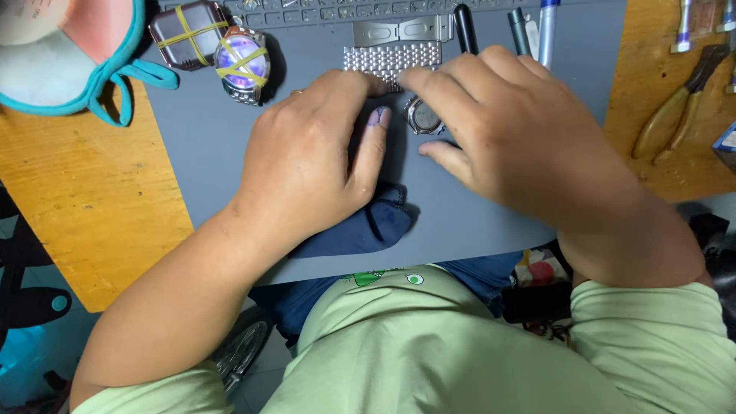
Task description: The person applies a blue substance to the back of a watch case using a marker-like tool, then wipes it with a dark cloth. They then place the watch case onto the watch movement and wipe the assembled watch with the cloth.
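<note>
While we lean over the wooden bench (92,199), the grey work mat (215,153) fills the middle of the frame and carries everything we handle. Our left hand (307,161) lies curled at the centre, palm down on a dark blue cloth (368,226) that spills toward the lower edge of the mat; its thumb points up beside the watch case, and we cannot tell whether the hidden fingers pinch anything. Our right hand (521,146) comes in from the right, its fingers bent over the small round watch case (423,116), which sits just above centre, touching the lower edge of a steel mesh bracelet (391,60). The forefinger rests on the bracelet's end, so the grip looks like a light steadying pinch rather than a firm clamp. We judge that the work goes best if the left hand keeps the cloth flat under the case, the right fingers press only on the rim and not on the crystal, and the bracelet stays square to the lugs. At the upper left lie a teal-edged pouch (100,69), a rectangular watch (188,34) and a round watch with a purple dial (241,61), both bound with yellow bands. Pens (546,31) stand at the top, and pliers (678,107) rest at the upper right.
</note>
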